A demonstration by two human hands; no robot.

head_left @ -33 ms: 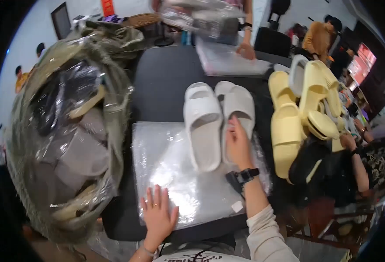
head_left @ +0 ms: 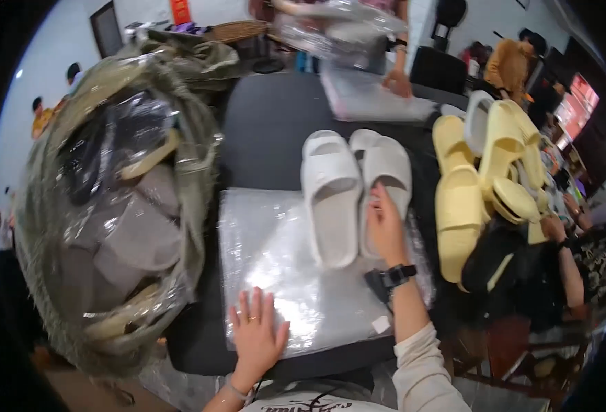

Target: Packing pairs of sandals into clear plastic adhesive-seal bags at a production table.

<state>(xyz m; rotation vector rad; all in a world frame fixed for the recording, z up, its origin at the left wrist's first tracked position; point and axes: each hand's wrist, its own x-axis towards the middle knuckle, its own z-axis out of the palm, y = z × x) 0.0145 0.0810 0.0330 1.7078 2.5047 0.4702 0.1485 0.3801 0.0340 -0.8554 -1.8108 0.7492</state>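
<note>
A pair of white slide slippers lies side by side over a stack of clear plastic bags (head_left: 265,230) on the dark table. The left slipper (head_left: 336,220) points away from me, sole down. At the right slipper (head_left: 387,161), my right hand (head_left: 388,230) has its fingers closed at the strap opening and covers part of the footbed. Behind these two, part of another white slipper (head_left: 362,139) shows. My left hand (head_left: 256,329) rests flat on the near left part of the bags, fingers spread, holding nothing.
To the left stands a large green sack (head_left: 203,185) of bagged slippers. Yellow slippers (head_left: 459,213) and a black one (head_left: 492,254) are piled at the right. Across the table, another person's hand (head_left: 399,84) touches more clear bags (head_left: 364,103). A co-worker's arm (head_left: 569,264) reaches in from the right.
The whole view has shifted slightly, so things sit a little further right in the picture. Both hands and the slippers keep the same places on the table.
</note>
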